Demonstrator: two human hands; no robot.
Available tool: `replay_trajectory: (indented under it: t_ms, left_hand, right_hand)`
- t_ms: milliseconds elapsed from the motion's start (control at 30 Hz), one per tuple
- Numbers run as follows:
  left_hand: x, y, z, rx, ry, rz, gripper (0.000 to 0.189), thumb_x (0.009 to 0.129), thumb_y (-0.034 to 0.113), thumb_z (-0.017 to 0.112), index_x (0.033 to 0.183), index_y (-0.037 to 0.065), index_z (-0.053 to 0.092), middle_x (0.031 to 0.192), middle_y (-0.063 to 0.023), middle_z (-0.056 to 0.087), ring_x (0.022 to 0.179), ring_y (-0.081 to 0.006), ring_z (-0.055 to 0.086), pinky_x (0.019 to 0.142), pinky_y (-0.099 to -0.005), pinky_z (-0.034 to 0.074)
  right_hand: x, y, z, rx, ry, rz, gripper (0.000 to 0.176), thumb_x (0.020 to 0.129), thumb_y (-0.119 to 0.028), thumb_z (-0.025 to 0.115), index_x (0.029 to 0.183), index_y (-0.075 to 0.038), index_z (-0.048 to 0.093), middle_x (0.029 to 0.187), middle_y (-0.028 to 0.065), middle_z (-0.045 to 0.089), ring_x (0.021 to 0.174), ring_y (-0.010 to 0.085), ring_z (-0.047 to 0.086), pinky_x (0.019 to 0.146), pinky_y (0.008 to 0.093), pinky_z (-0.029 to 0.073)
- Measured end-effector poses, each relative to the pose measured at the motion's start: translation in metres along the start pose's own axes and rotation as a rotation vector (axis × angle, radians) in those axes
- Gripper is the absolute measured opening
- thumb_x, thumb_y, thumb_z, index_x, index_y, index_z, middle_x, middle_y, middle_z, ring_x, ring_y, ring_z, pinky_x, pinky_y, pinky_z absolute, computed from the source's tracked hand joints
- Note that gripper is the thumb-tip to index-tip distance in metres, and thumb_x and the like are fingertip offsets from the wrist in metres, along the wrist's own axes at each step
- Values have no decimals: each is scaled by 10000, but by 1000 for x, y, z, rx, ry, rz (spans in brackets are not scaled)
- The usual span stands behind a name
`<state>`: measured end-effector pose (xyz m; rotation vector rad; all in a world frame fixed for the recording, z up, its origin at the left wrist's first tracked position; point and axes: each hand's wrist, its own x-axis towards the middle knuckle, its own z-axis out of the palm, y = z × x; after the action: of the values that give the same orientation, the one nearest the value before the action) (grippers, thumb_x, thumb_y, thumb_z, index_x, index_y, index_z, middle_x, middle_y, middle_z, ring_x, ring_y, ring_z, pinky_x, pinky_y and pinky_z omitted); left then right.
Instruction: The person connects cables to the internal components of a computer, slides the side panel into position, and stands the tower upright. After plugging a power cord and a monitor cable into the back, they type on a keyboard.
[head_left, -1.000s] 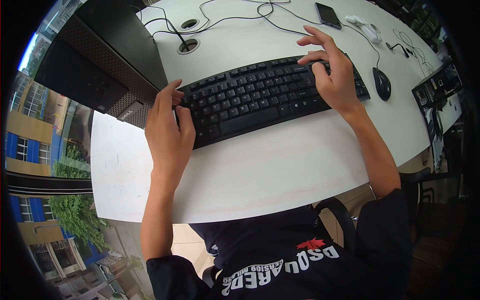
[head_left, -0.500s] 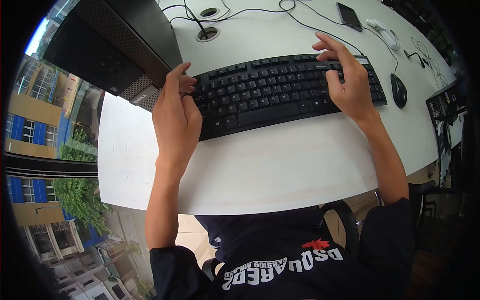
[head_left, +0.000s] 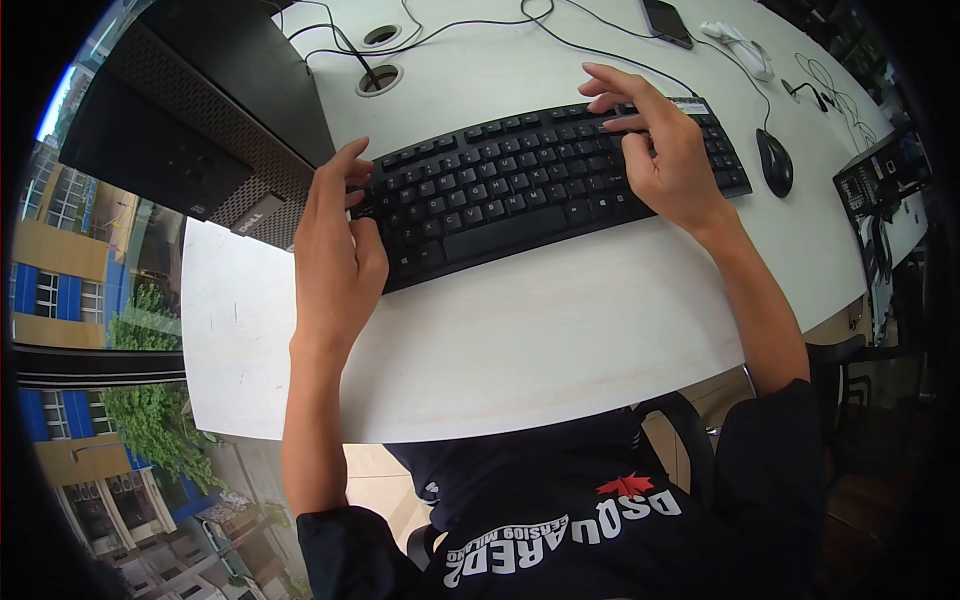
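Observation:
A black keyboard point(head_left: 505, 222) lies across the white desk. My left hand point(head_left: 335, 245) is at its left end, thumb bent in beside the lower left keys and fingers curved past the edge. Whether those fingertips touch keys is hidden. Over the right part of the keyboard is my right hand point(head_left: 672, 165), with its index finger stretched toward the back edge and the other fingers curled but apart. Neither hand holds anything. A black mouse point(head_left: 774, 163) rests to the right of the keyboard.
A Dell computer tower point(head_left: 215, 120) stands at the left, close to my left hand. Cables run along the back past a round desk hole point(head_left: 380, 80). A phone point(head_left: 667, 22), a white plug-like object point(head_left: 738, 50) and another black device point(head_left: 885, 190) are at the right. A window is on the left.
The whole view has turned slightly. My right hand has shifted a little left over the keys, while my left hand stays at the keyboard's left end.

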<state>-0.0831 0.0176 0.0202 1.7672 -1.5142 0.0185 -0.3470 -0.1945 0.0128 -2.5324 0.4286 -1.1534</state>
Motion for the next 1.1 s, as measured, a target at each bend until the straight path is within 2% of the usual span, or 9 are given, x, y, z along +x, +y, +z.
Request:
replay_trajectory:
  t_ms: [233,333,433,633,733,933,1033,1100]
  left_hand:
    - [-1,2,0,-9,-11,-4,738,793,-172,427,1493,37,529,1281,-203,663,1243,-324,658,1108,-471,539]
    - [-1,1,1,19,-13,-4,729,800,-163,436,1494,39,530,1278,-202,671,1234,-322,664,1093,-465,542]
    - [-2,1,0,23,-12,9,720,808,-161,441,1494,38,531,1279,-200,676,1224,-319,671,1079,-457,545]
    - [-2,1,0,34,-24,-19,709,818,-160,446,1494,37,531,1273,-200,680,1224,-324,671,1084,-456,541]
    - [-3,1,-1,34,-45,-25,723,823,-155,454,1517,43,503,1304,-209,660,1240,-331,661,1099,-463,536]
    - [-3,4,-1,57,-74,-27,735,843,-106,504,1556,64,450,1370,-217,616,1274,-337,639,1110,-474,531]
    - [-3,7,-2,84,-92,-24,726,844,-80,531,1551,68,457,1369,-211,617,1256,-343,653,1109,-470,532]
    - [-3,11,-3,91,-104,-23,725,843,-62,548,1551,70,458,1368,-207,624,1226,-351,672,1094,-469,537]
  right_hand:
    - [0,-1,-2,-43,-7,-61,761,771,127,455,1491,-100,552,1258,114,700,1026,214,707,812,328,575]
    - [-1,4,-1,-143,22,-106,739,780,102,458,1488,-86,550,1253,117,701,1033,220,704,851,347,573]
    - [1,0,-6,-29,17,18,728,785,82,464,1491,-74,543,1259,125,699,1059,239,700,883,365,575]
    - [-2,-1,-2,34,-42,-2,762,781,67,483,1524,-102,515,1314,150,673,1096,286,693,931,391,588]
    - [-1,-8,-1,-27,-81,9,798,778,43,501,1556,-128,482,1324,151,664,1100,292,694,955,379,590]
    - [-2,-12,-1,-128,-142,-27,869,751,2,555,1596,-156,433,1322,141,666,1109,287,700,913,378,607]
    - [-2,-15,-2,-116,-199,11,893,741,-2,568,1607,-163,421,1313,147,672,1038,291,721,880,391,617]
    - [-3,-14,1,-136,-177,5,889,751,-6,575,1612,-162,416,1251,144,699,975,289,729,858,391,617]
